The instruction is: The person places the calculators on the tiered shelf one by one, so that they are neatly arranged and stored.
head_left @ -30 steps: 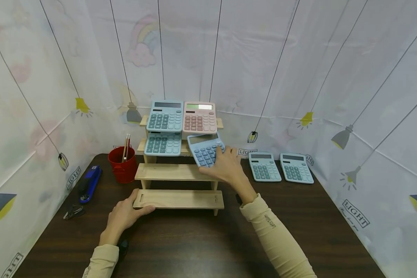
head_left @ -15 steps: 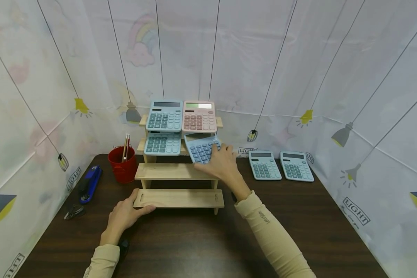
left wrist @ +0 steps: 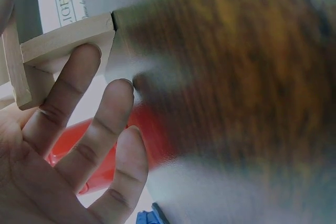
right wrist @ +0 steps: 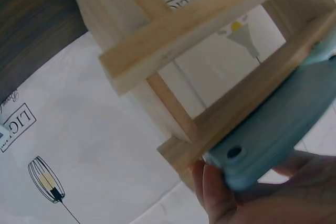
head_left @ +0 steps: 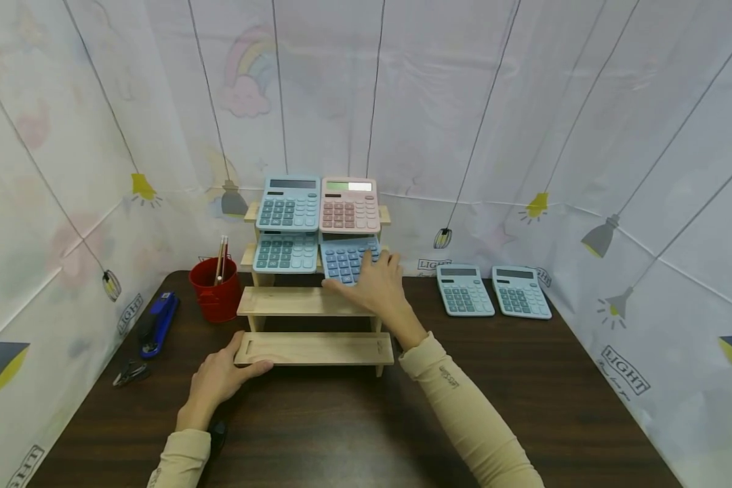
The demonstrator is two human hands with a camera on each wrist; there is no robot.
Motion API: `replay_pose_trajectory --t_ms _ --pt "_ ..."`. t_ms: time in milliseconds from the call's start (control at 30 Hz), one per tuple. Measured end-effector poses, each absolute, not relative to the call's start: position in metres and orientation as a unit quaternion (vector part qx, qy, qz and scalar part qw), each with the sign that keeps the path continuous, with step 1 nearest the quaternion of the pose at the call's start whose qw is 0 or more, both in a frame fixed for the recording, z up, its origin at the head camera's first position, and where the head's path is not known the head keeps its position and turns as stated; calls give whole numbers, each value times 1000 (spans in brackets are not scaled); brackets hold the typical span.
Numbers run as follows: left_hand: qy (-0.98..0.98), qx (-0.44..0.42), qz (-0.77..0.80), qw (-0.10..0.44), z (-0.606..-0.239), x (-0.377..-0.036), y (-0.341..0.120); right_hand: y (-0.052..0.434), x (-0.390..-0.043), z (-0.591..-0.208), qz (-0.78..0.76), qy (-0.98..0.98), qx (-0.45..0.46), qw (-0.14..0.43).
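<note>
A blue calculator (head_left: 343, 263) sits under the pink calculator (head_left: 350, 207), on the right of the stand's second step from the top. My right hand (head_left: 377, 288) holds its near right part, thumb at the front edge and fingers over the keys. From the right wrist view, the rounded edge of the blue calculator (right wrist: 283, 124) lies against the wooden step. My left hand (head_left: 218, 379) grips the left end of the lowest step of the wooden stand (head_left: 317, 348); its spread fingers (left wrist: 113, 108) show beside that end. Two light-blue calculators (head_left: 289, 203) occupy the stand's left side.
Right of the stand, two more light-blue calculators (head_left: 465, 291) lie on the dark table (head_left: 317, 434). At left are a red bucket (head_left: 215, 298) holding pencils, a blue stapler (head_left: 158, 324) and a small dark metal item (head_left: 131, 373). A printed curtain (head_left: 439, 122) surrounds the table.
My right hand has moved left with the blue calculator, which has turned from tilted to nearly straight beside the light-blue one on that step. The left hand has stayed in place.
</note>
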State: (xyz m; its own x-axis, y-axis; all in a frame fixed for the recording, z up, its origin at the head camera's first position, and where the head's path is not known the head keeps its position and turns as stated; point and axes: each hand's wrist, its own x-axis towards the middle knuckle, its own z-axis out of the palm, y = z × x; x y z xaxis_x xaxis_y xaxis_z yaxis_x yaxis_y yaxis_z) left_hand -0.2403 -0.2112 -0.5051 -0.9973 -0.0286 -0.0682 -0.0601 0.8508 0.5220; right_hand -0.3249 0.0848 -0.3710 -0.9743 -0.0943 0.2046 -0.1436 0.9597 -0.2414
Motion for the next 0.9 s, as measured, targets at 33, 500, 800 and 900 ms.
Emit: replay_pose_trajectory --t_ms 33,500,800,900 --pt "962 -24 272 29 -505 -240 -211 85 -325 -370 131 -985 63 91" --pt "963 -20 267 30 -504 -239 -210 93 -326 -375 181 -974 102 89" --pt "963 -18 269 28 -504 -240 -209 87 -334 -380 178 -976 81 99" --pt "963 -18 268 27 -505 -240 -210 85 -338 -381 171 -977 78 104"
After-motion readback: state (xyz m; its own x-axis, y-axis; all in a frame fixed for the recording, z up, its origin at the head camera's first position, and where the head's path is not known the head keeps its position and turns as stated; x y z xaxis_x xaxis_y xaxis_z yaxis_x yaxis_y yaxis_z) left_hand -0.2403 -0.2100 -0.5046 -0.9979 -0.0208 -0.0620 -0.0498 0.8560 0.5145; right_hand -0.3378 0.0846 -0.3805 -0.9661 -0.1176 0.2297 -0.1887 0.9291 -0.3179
